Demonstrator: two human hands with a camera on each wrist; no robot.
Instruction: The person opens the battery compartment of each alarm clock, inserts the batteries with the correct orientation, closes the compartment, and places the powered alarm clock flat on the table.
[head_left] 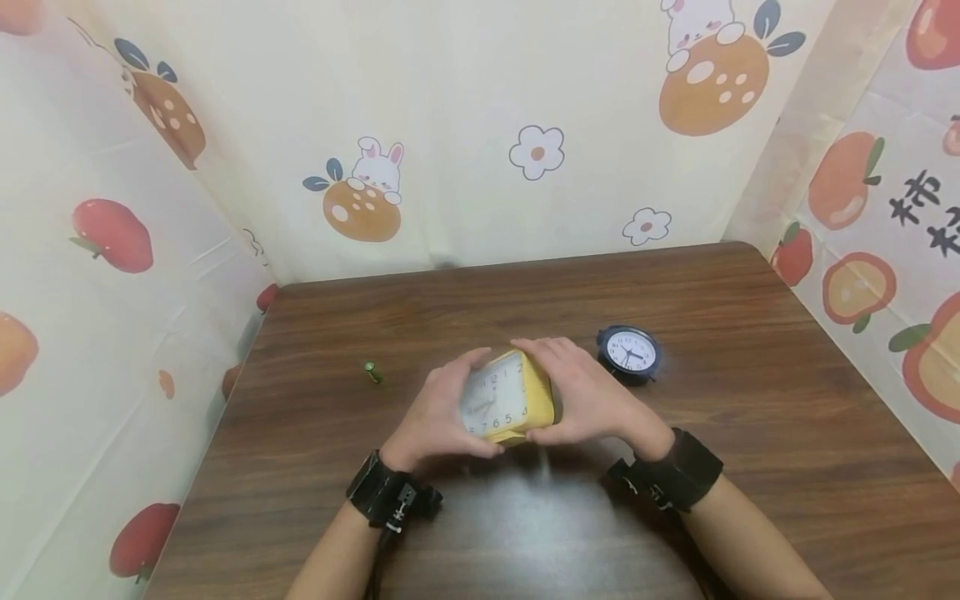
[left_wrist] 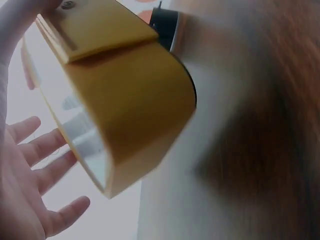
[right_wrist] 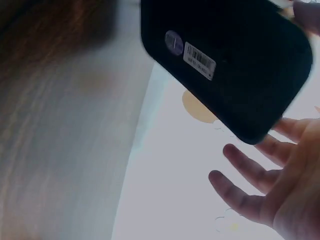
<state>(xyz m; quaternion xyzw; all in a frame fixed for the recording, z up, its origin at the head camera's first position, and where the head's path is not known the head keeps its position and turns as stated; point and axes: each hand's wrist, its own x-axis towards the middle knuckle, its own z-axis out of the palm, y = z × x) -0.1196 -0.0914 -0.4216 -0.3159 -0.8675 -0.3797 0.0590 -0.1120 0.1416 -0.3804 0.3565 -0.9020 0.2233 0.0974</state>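
One tabletop [head_left: 450, 317]: two hands [head_left: 441, 408] [head_left: 583, 390] grip one of two clocks [head_left: 501, 398] [head_left: 632, 352].

On the table [head_left: 750, 358], one clock [head_left: 630, 352] sits right of the other clock [head_left: 504, 395]

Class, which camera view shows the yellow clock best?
The head view: the yellow clock shows its face, several numerals legible. The left wrist view shows its side and slanted face; the right wrist view, only its dark back.
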